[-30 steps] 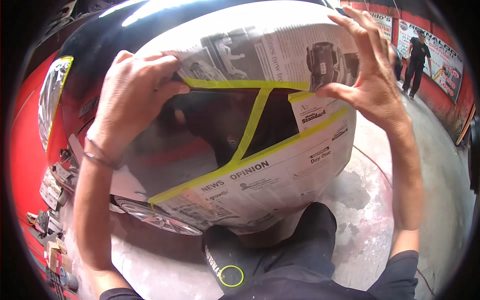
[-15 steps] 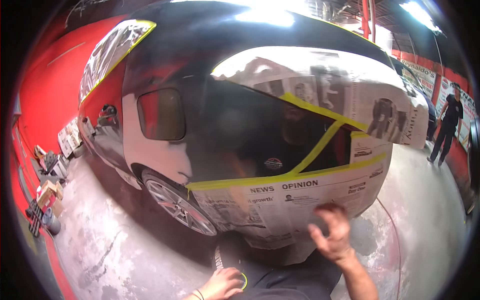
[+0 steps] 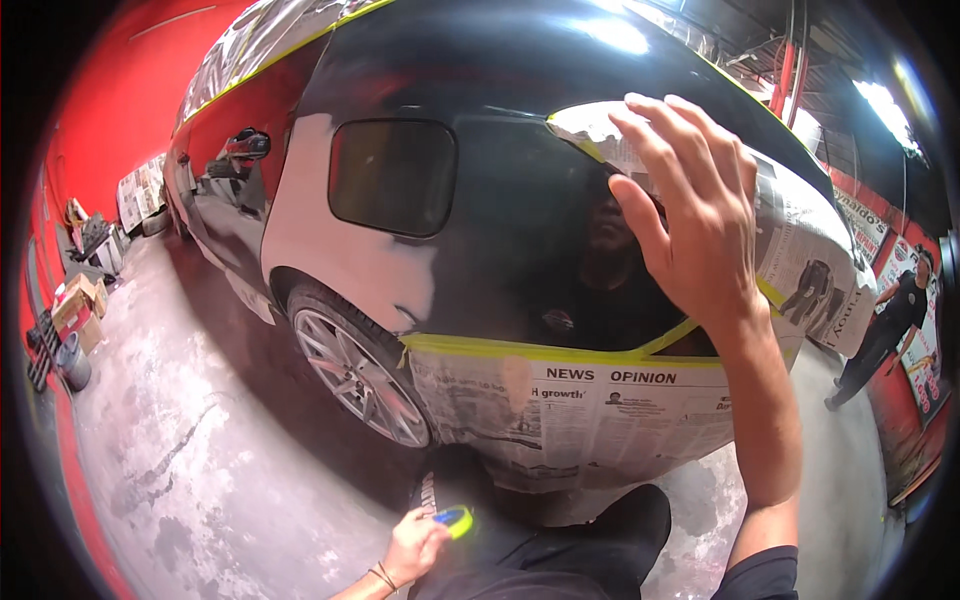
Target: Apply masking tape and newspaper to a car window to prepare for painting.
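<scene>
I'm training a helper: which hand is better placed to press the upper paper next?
The right hand, likely: it is open, high before the upper paper, while the left hand is low, holding the tape.

Ceiling light [image 3: 888,117] is glowing upper right; glare is whitening car body [image 3: 515,190] up top; shadow is darkening floor [image 3: 150,400] alongside; fisheye is bending edges, blackening corners; tape roll [image 3: 458,522] is blurring.

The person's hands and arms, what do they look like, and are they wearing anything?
The left hand has no glove, and thin dark bands circle its wrist. The right hand is gloveless too; its forearm is bare up to a dark sleeve.
</scene>
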`<state>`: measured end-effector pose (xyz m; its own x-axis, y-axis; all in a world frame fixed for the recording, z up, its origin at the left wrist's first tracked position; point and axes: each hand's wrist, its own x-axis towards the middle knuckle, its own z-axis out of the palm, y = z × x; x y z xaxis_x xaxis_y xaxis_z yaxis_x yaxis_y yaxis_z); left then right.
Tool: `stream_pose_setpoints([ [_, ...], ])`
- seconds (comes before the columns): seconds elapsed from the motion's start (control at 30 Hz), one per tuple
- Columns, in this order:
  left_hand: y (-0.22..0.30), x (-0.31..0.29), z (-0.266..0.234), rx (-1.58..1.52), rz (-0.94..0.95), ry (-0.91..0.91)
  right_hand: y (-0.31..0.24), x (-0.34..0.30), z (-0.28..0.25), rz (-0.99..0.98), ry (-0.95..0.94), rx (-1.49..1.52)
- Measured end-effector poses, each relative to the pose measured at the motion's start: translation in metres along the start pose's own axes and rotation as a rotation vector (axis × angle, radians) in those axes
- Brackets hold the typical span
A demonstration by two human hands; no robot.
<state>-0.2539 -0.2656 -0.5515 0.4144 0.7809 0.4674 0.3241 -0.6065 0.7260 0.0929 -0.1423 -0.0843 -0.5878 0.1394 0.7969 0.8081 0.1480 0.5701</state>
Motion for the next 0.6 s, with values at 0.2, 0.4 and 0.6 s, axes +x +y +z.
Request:
stream_pose_setpoints([
  [0.2, 0.031, 0.070, -0.008, -0.328, -0.264, 0.359, -0.004, 0.031, 0.041, -0.004, 0.071, -0.063],
  [0.4, 0.050, 0.103, 0.006, -0.381, -0.139, 0.378, -0.001, 0.040, 0.078, -0.134, 0.134, -0.096],
  [0.6, 0.064, 0.109, 0.004, -0.422, -0.227, 0.411, -0.014, 0.022, 0.071, -0.152, 0.011, -0.375],
])
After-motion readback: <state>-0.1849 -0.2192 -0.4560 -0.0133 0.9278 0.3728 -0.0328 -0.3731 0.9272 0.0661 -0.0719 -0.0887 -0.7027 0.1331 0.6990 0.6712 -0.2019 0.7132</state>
